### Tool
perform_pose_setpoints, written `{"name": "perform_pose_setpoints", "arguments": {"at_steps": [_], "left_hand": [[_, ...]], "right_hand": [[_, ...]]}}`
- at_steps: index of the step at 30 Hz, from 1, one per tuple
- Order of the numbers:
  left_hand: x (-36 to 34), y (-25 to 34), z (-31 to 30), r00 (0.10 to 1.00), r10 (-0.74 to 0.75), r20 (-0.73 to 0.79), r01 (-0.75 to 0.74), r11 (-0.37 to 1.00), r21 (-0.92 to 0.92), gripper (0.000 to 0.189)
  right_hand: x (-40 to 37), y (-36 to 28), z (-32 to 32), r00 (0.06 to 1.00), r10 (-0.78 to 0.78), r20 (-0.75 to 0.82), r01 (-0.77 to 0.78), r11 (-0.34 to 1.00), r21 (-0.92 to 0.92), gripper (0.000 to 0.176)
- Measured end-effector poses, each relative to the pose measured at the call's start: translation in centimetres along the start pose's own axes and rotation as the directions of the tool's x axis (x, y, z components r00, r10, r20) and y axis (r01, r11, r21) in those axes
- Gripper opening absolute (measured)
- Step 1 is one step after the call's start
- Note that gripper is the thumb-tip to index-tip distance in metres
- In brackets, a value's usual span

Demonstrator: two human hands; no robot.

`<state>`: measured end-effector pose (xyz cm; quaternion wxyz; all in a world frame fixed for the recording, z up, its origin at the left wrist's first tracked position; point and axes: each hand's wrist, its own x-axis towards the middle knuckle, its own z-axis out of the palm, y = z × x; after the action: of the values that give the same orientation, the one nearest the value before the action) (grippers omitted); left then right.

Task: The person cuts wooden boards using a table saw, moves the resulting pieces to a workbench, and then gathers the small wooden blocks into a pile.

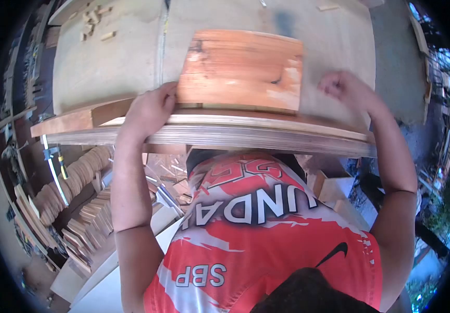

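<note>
A reddish-brown wooden board lies flat on the pale worktable, near its front edge. Its grain is streaked, with a dark knot mark and lighter patches at the right. My left hand rests at the board's lower left corner, its fingers curled against that edge. To the right of the board, and apart from it, my right hand hovers over the table. It is somewhat blurred, with the fingers curled in; whatever they may hold is hidden.
Small wood offcuts lie at the table's far left. A wooden strip runs along the front edge. Below left, a clamp hangs near rows of stacked wooden pieces. An open box sits below right.
</note>
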<state>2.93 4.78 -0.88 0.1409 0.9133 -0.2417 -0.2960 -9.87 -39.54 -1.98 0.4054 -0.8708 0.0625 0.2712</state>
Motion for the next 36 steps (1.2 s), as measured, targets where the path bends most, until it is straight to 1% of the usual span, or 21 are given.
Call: {"name": "perform_pose_setpoints", "arguments": {"at_steps": [2, 5, 7, 9, 11, 13, 15, 17, 19, 21, 22, 23, 24, 25, 26, 27, 28, 29, 31, 33, 36], "left_hand": [[0.2, -0.3, 0.2, 1.0, -0.01, -0.025, 0.011, 1.0, 0.014, 0.043], [0.4, 0.1, 0.0, 1.0, -0.017, -0.015, 0.018, 1.0, 0.013, 0.043], [0.6, -0.1, -0.1, 1.0, -0.025, 0.006, 0.025, 0.999, 0.019, 0.043], [0.6, -0.5, -0.1, 0.998, -0.056, 0.014, 0.056, 0.998, 0.022, 0.043], [0.5, -0.5, -0.1, 1.0, 0.019, -0.001, -0.019, 1.0, -0.008, 0.044], [0.5, -0.3, -0.2, 1.0, -0.022, -0.002, 0.022, 1.0, 0.002, 0.043], [0.6, -0.7, 0.1, 1.0, -0.017, 0.01, 0.018, 1.0, -0.025, 0.043], [-0.1, 0.4, -0.3, 0.999, -0.033, -0.032, 0.033, 0.999, -0.021, 0.04], [-0.7, 0.8, 0.0, 0.993, -0.022, -0.115, 0.032, 0.996, 0.08, 0.037], [-2.3, 2.0, 0.8, 0.971, -0.083, -0.222, 0.109, 0.988, 0.11, 0.033], [-3.0, 2.1, 1.7, 0.919, 0.032, -0.393, -0.004, 0.997, 0.071, 0.031], [-3.7, 2.4, 2.6, 0.824, 0.138, -0.55, -0.125, 0.99, 0.061, 0.03], [-4.9, 3.7, 3.1, 0.818, 0.108, -0.565, -0.11, 0.993, 0.03, 0.028], [-5.8, 4.2, 3.7, 0.894, 0.061, -0.445, -0.101, 0.993, -0.067, 0.031], [-6.8, 4.6, 5.5, 0.84, 0.142, -0.523, -0.134, 0.99, 0.053, 0.036], [-7.6, 4.9, 7.3, 0.779, 0.229, -0.584, -0.155, 0.972, 0.174, 0.041], [-8.3, 5.6, 7.8, 0.774, 0.221, -0.594, -0.146, 0.974, 0.173, 0.041], [-9.0, 6.1, 8.1, 0.795, 0.2, -0.572, -0.144, 0.979, 0.141, 0.046], [-9.3, 6.1, 8.3, 0.816, 0.164, -0.555, -0.137, 0.986, 0.09, 0.052], [-9.3, 5.4, 8.3, 0.818, 0.223, -0.53, -0.195, 0.975, 0.11, 0.058], [-8.9, 4.7, 8.9, 0.785, 0.251, -0.566, -0.239, 0.966, 0.097, 0.058]], "right_hand": [[-1.7, 0.3, 2.2, 0.943, -0.025, 0.333, 0.066, 0.991, -0.113, 0.02], [-1.3, 0.4, 5.3, 0.948, -0.082, 0.309, 0.12, 0.987, -0.106, 0.022], [-0.2, 0.3, 5.7, 0.936, -0.101, 0.337, 0.117, 0.993, -0.028, 0.024], [0.7, -0.7, 5.2, 0.899, 0.013, 0.438, 0.032, 0.995, -0.095, 0.026], [1.5, 0.7, 5.8, 0.89, -0.103, 0.445, 0.139, 0.989, -0.049, 0.026], [1.1, 0.3, 5.9, 0.896, -0.033, 0.442, 0.07, 0.995, -0.069, 0.026], [1.0, 0.3, 5.8, 0.906, -0.134, 0.401, 0.171, 0.984, -0.058, 0.024], [0.8, -2.1, 4.5, 0.87, -0.164, 0.466, 0.316, 0.91, -0.27, 0.024], [1.8, -5.5, 3.0, 0.869, -0.137, 0.476, 0.32, 0.889, -0.328, 0.023], [3.1, -9.2, 2.2, 0.967, -0.141, 0.211, 0.217, 0.892, -0.397, 0.022], [4.6, -9.7, 2.7, 0.952, -0.303, 0.048, 0.293, 0.851, -0.437, 0.026], [6.5, -9.8, 3.7, 0.883, -0.457, -0.11, 0.354, 0.801, -0.482, 0.031], [8.6, -9.9, 4.6, 0.872, -0.478, -0.105, 0.375, 0.79, -0.485, 0.031], [10.8, -10.2, 5.5, 0.767, -0.599, -0.232, 0.383, 0.716, -0.584, 0.041], [12.0, -10.6, 6.0, 0.628, -0.703, -0.334, 0.361, 0.643, -0.675, 0.051], [12.4, -11.1, 6.2, 0.62, -0.714, -0.325, 0.374, 0.634, -0.678, 0.051], [12.8, -11.7, 6.4, 0.805, -0.561, -0.196, 0.313, 0.681, -0.663, 0.065], [13.2, -12.3, 6.5, 0.931, -0.362, -0.056, 0.236, 0.711, -0.662, 0.08], [13.7, -12.0, 7.2, 0.916, -0.388, -0.097, 0.243, 0.733, -0.635, 0.082], [13.9, -11.6, 7.9, 0.903, -0.407, -0.136, 0.247, 0.752, -0.612, 0.085], [13.6, -11.9, 8.2, 0.923, -0.34, -0.181, 0.156, 0.758, -0.633, 0.086]]}}
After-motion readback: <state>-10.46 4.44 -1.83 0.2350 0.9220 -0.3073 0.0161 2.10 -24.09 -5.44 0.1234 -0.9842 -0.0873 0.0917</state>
